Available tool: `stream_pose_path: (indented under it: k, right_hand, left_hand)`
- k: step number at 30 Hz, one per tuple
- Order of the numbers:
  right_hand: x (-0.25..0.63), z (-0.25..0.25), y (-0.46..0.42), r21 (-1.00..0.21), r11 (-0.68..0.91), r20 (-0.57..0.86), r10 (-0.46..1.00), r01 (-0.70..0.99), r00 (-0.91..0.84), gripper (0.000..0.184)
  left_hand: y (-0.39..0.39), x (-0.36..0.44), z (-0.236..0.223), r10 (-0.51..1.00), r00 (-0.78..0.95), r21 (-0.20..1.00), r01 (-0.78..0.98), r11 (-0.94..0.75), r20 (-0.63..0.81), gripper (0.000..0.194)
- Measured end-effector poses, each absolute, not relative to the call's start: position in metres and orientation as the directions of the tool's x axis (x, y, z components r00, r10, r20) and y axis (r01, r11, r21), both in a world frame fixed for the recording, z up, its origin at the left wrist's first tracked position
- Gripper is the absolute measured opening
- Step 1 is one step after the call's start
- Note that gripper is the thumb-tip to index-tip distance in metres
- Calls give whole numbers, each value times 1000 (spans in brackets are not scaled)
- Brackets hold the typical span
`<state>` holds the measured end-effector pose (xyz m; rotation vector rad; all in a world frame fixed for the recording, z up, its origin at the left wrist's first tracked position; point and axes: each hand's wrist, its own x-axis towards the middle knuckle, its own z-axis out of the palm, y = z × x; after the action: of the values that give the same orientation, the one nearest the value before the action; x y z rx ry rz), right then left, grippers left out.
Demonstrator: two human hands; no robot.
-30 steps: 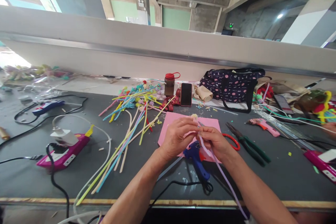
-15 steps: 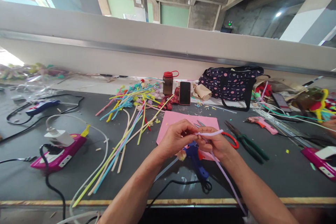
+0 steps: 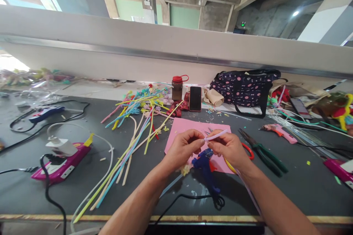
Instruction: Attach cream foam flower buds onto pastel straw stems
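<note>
We have the lilac strip up in the air above the pink sheet, and the work on it looks to us barely past its start. Our left hand pinches it near the middle of the view, thumb against curled fingers, while our right hand nips it just beside, its fingers closed on the same short stretch. One short end juts free over the right hand; what looks like the longer run comes out below that hand and trails beside the forearm, though the hand hides how the two connect. So a grip is done, and perhaps a bend or twist at the pinch, too small for us to tell. Most of the strip's visible length is plain, so we judge that much of the handling remains. The blue glue gun lies below our hands, partly over the sheet, held by neither, and the red-handled scissors lie partly hidden behind our right hand. To the left on the counter, several long strips lie unworked, while the bright cluster beyond seems to include shaped pieces.
</note>
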<state>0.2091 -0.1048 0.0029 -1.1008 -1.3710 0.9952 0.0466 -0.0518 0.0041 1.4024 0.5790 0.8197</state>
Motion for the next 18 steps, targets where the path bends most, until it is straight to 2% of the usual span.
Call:
stream_pose_path:
  k: [6,11,13,18]
  right_hand:
    - [206,4,-101,-934,269,279,960,235,11,15]
    - [202,4,-93,-860,308,350,936,407,31,12]
    - [200,7,-89,-867,302,332,943,396,8,13]
    - [199,12,-82,-964,164,147,985,211,-93,18]
  left_hand:
    - [-53,48,3,795,606,957,-216,195,-25,20]
    - [-49,49,2,839,542,935,-279,221,-36,20]
    - [-47,48,2,843,536,930,-287,230,-43,19]
    - [-42,40,0,830,556,914,-309,261,-50,19]
